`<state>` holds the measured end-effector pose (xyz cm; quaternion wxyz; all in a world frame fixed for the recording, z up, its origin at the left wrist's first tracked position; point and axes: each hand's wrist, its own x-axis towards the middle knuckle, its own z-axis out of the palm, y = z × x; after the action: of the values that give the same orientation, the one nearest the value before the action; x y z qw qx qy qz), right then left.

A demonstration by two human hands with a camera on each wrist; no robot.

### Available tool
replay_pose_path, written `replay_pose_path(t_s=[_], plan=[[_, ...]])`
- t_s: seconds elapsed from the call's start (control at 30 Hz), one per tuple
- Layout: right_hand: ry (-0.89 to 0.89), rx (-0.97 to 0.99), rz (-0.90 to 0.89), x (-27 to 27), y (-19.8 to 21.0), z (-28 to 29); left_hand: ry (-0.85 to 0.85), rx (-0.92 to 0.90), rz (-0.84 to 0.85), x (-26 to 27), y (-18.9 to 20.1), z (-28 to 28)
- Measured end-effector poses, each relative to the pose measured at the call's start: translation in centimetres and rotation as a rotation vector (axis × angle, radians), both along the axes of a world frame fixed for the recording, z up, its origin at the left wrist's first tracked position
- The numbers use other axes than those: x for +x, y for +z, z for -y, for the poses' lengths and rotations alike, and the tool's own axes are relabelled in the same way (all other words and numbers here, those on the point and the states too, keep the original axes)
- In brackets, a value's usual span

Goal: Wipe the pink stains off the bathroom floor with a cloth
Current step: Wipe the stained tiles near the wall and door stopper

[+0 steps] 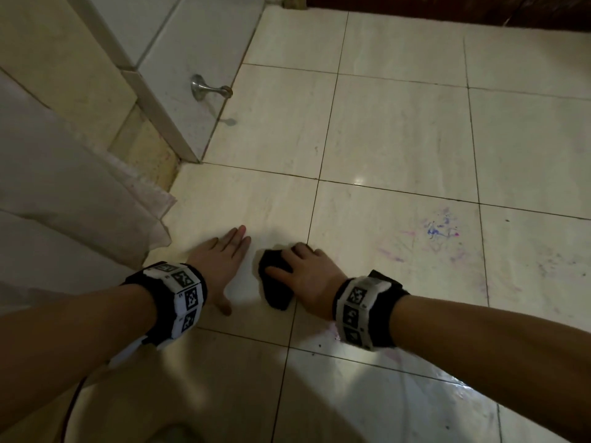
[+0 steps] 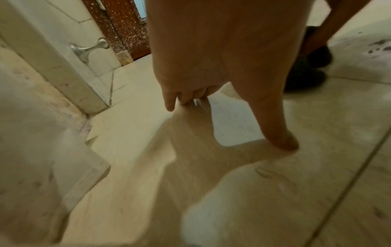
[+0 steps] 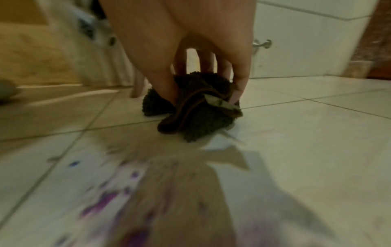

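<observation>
My right hand (image 1: 307, 270) grips a bunched dark cloth (image 1: 276, 284) and holds it down on the pale floor tiles (image 1: 399, 139). In the right wrist view the fingers (image 3: 239, 90) curl round the nubby cloth (image 3: 198, 115). Pink and blue-purple stains (image 1: 438, 233) spread on the tile to the right of the cloth, and smeared purple marks (image 3: 101, 203) lie close to the wrist. My left hand (image 1: 224, 254) lies flat on the floor to the left of the cloth, fingers straight; its thumb (image 2: 281, 138) touches the tile.
A tiled wall corner (image 1: 166, 123) with a metal door stop (image 1: 208, 87) stands at the left. A pale fabric edge (image 1: 96, 199) hangs over the floor at the far left. A dark wooden door (image 1: 447, 11) runs along the top. Wet sheen shows on the near tiles (image 1: 415, 394).
</observation>
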<state>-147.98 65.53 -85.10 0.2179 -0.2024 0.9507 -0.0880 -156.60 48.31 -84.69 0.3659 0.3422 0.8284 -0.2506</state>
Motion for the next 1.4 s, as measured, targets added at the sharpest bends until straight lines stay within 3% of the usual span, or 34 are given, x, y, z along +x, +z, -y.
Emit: replay_pose_path(t_s=[0.13,0.23,0.3,0.37,0.47,0.57,0.67,0.83,0.9,0.97,1.07,1.13,1.27,1.4], plan=[[0.275,-0.026,0.006,6.1,-0.8,-1.3,-0.051,0.038,0.002,0.0,0.5,-1.2],[0.336,-0.043,0.034,9.8,-1.2,-2.6,-0.069,0.101,0.032,0.3,0.5,-2.8],[0.265,-0.166,0.029,9.5,-1.4,-3.5,-0.086,0.134,0.047,0.8,0.4,-4.3],[0.094,-0.179,-0.086,6.9,-1.1,-4.5,-0.111,0.149,0.065,1.4,0.2,-5.5],[-0.227,-0.083,-0.162,2.2,0.3,-7.5,-0.145,0.148,0.067,2.2,-0.3,-6.7],[-0.298,0.079,-0.099,-0.1,-0.3,-10.2,-0.159,0.115,0.059,2.6,-0.4,-7.1],[-0.259,0.061,-0.058,1.2,-1.1,-9.2,-0.154,0.124,0.052,2.6,-0.3,-6.9],[0.09,-0.075,0.006,9.3,-1.6,-6.0,-0.106,0.167,0.067,2.3,-0.6,-7.0],[0.128,-0.115,0.098,10.5,-1.5,-5.8,-0.109,0.161,0.062,2.4,-0.8,-7.6],[0.059,-0.132,0.126,8.9,-0.7,-6.2,-0.097,0.148,0.061,2.6,-1.0,-7.9],[-0.337,-0.206,-0.025,3.7,0.5,-9.3,-0.08,0.161,0.069,2.7,-0.9,-8.0],[-0.508,-0.172,-0.187,0.5,0.8,-12.6,-0.082,0.161,0.067,2.6,-0.8,-7.9],[-0.628,0.064,-0.161,-2.6,0.3,-18.0,-0.077,0.151,0.07,2.8,-0.6,-8.0],[-0.632,0.137,-0.066,-1.0,-0.6,-17.8,-0.087,0.143,0.061,2.8,-0.6,-8.0]])
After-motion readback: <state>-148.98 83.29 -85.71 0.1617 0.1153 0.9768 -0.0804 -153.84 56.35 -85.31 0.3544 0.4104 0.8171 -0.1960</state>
